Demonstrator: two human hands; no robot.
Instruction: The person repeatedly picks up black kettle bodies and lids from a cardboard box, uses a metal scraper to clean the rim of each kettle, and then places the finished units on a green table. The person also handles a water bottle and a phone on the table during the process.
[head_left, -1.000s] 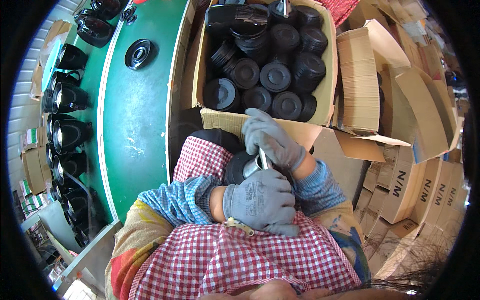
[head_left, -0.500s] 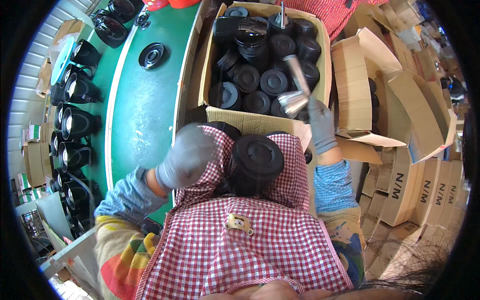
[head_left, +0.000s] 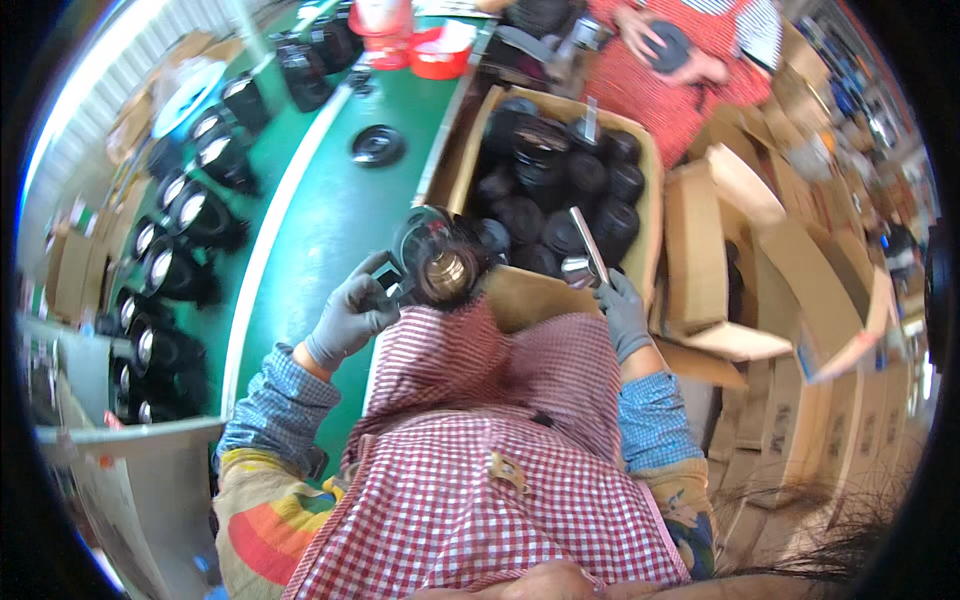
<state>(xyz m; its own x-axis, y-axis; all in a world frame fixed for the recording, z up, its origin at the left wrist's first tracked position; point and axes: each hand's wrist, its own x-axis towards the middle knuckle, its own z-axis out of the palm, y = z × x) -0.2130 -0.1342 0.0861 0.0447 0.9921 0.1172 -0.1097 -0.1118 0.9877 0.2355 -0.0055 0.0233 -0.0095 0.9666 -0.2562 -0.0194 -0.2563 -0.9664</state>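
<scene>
In my left hand is a black jug, gripped by its side handle. Its mouth faces me and its inside is shiny metal. It is above the table's edge, near the box's close left corner. My right hand is closed on a shiny metal tool with a straight bar and a rounded metal part. That tool is over the near side of a cardboard box, which is full of black round-ended pieces. Both hands wear grey gloves.
A green table on the left bears a black round lid, rows of black jugs and red containers. Open cartons stand on the right. At the far side, another person's hands hold a dark disc.
The black piece between my knees is gone from there. My left hand, blurred and without a visible jug before, now holds one by its handle. The view has shifted; the metal tool stays in my right hand.
</scene>
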